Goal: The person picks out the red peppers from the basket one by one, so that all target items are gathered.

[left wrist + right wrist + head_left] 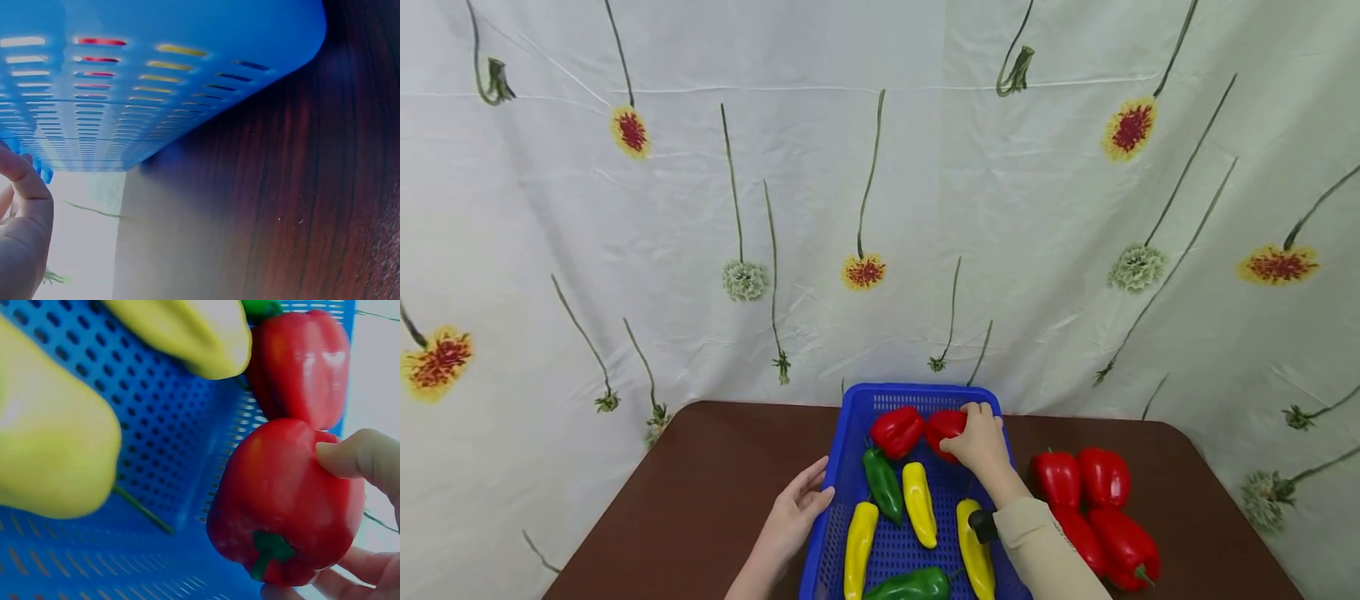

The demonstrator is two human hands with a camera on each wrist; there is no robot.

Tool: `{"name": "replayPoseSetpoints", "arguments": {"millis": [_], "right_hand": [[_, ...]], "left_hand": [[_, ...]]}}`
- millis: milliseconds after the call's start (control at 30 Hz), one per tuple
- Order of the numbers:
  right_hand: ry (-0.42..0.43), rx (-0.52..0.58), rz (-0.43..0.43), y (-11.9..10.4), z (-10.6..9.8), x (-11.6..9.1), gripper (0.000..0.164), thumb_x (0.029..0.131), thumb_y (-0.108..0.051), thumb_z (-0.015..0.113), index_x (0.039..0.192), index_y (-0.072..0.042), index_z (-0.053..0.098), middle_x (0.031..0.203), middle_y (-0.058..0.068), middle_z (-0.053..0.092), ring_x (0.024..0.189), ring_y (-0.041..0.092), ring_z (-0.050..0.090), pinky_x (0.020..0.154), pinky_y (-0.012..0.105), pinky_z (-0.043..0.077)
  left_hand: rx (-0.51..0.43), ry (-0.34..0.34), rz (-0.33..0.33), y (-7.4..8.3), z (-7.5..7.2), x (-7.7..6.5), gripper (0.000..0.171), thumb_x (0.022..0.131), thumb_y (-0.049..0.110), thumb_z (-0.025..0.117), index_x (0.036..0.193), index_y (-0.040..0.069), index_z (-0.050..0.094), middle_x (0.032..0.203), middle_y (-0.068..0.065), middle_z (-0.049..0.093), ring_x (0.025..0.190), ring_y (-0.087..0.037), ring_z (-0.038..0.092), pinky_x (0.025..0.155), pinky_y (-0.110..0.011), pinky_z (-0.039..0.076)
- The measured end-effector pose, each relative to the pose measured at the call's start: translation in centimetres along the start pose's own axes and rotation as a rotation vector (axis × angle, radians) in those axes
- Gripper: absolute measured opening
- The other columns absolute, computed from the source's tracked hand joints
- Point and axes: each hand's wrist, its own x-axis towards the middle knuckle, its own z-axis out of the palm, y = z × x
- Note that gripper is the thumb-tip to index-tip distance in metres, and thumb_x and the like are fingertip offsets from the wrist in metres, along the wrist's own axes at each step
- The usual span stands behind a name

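Note:
At the far right corner of a blue plastic basket [859, 408], my right hand [983, 442] grips a red bell pepper [284, 506], thumb on one side and fingers on the other. Another red bell pepper [897, 432] lies beside it, touching it in the right wrist view. My left hand [793, 510] is at the basket's left side, its fingers loosely bent by the rim. Inside the basket are also a dark green pepper [883, 485], a second green pepper [913, 585], and yellow peppers [919, 504], long and tapered.
Several red bell peppers [1105, 479] lie grouped on the dark brown table [715, 475], right of the basket. Behind the table hangs a pale cloth [820, 217] printed with flowers. The right forearm passes over the basket's right rim.

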Motion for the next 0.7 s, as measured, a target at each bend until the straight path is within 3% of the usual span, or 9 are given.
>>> {"name": "replayPoseSetpoints", "arguments": {"millis": [267, 700], "right_hand": [[0.0, 0.158, 0.018, -0.3, -2.9, -0.9, 0.064, 0.079, -0.023, 0.077, 0.131, 0.005, 0.053, 0.129, 0.026, 0.054, 0.11, 0.042, 0.055, 0.087, 0.052, 0.055], [-0.104, 0.394, 0.115, 1.5, -8.1, -3.8, 0.067, 0.088, -0.036, 0.071, 0.141, -0.002, 0.047, 0.142, 0.024, 0.05, 0.123, 0.042, 0.051, 0.094, 0.052, 0.052]], "left_hand": [[0.079, -0.003, 0.038, 0.3, 0.0, 0.1, 0.052, 0.094, 0.007, 0.063, 0.144, 0.001, 0.047, 0.134, -0.026, 0.056, 0.09, -0.02, 0.067, 0.074, -0.029, 0.058], [0.15, -0.002, 0.047, 0.6, 0.0, 0.1, 0.052, 0.094, 0.006, 0.063, 0.143, 0.0, 0.047, 0.131, -0.026, 0.057, 0.082, -0.019, 0.068, 0.07, -0.028, 0.058]]}}
